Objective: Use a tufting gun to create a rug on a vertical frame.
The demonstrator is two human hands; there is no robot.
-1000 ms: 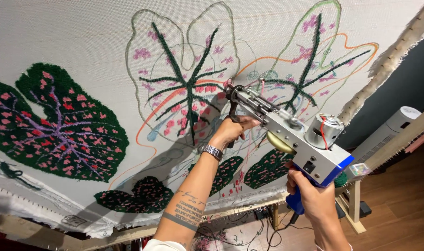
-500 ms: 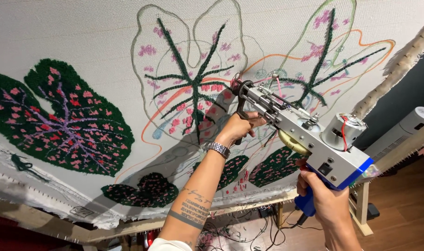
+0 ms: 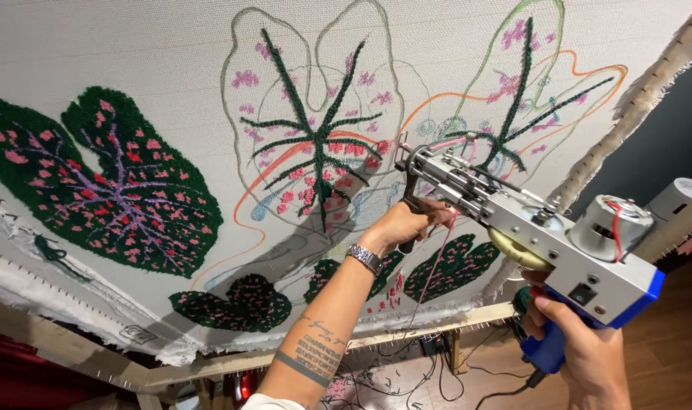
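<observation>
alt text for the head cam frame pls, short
A person presses a tufting gun against stretched white cloth, left hand on its front handle, right hand on its blue rear grip. The cloth bears tufted green-and-pink leaves and outlined, partly filled leaves, on a wooden frame.

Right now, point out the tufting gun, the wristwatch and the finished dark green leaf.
tufting gun (image 3: 543, 228), head view, silver metal body.
wristwatch (image 3: 364, 258), head view, band on the wrist.
dark green leaf (image 3: 118, 190), head view, tufted middle.
</observation>
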